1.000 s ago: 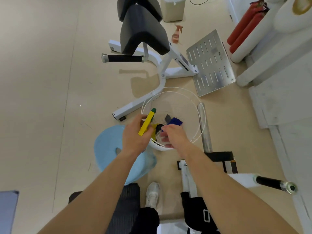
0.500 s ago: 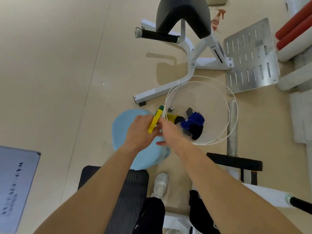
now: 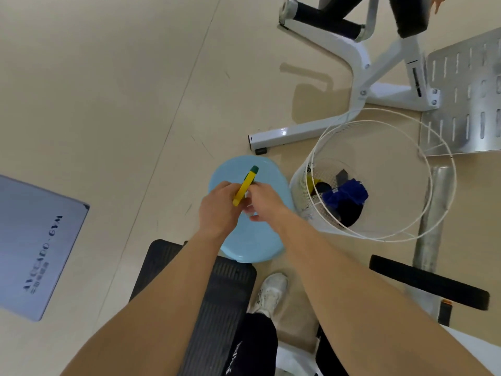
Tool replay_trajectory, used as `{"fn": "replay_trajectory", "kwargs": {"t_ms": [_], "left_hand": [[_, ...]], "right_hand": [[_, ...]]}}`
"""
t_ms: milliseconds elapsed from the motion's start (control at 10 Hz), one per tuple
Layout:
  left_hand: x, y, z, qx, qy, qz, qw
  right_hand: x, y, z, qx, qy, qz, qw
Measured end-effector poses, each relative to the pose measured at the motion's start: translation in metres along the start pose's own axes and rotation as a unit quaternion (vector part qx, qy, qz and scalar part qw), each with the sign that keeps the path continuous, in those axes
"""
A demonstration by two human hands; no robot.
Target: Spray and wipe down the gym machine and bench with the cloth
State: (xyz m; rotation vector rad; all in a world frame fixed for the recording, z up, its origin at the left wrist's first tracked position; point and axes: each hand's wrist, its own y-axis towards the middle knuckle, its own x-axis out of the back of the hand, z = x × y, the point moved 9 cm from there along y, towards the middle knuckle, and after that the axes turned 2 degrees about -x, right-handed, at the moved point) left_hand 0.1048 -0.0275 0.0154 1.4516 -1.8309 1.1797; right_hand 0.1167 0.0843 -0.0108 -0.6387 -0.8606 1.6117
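My left hand [image 3: 217, 210] grips a thin yellow sponge with a green edge [image 3: 245, 187], held upright over a light blue round basin [image 3: 254, 240] on the floor. My right hand [image 3: 264, 199] touches the sponge's right side with fingers pinched on it. A white wire basket [image 3: 431, 185] stands right of the hands and holds a blue cloth [image 3: 345, 192], dark cloths and a yellow item. The white-framed gym machine [image 3: 360, 63] with black pads and a black grip stands at the top right. A pink spray bottle [image 3: 439, 1] peeks in at the top edge.
A perforated metal footplate [image 3: 466, 99] lies behind the basket. A grey metal bar [image 3: 433, 213] and a black padded bar [image 3: 428, 283] are on the right. A black ribbed step [image 3: 217, 308] lies under my arms, and a grey gym mat [image 3: 35, 253] lies at left. My white shoe [image 3: 271, 294] is near the basin.
Both hands came out of the basket and moved left over the blue basin, the sponge still in the left hand. The view tilted down and left.
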Motion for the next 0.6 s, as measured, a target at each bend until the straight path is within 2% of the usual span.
{"fn": "replay_trajectory", "kwargs": {"t_ms": [200, 400, 600], "left_hand": [[0.008, -0.007, 0.033, 0.057, -0.108, -0.041, 0.992], [0.003, -0.02, 0.047, 0.064, -0.108, 0.002, 0.992], [0.007, -0.04, 0.043, 0.071, -0.089, 0.031, 0.993]], "right_hand": [[-0.021, 0.013, 0.009, 0.021, -0.027, -0.006, 0.999], [-0.019, 0.008, -0.008, 0.006, -0.047, -0.01, 0.999], [-0.007, -0.024, -0.016, 0.042, -0.122, -0.047, 0.991]]}}
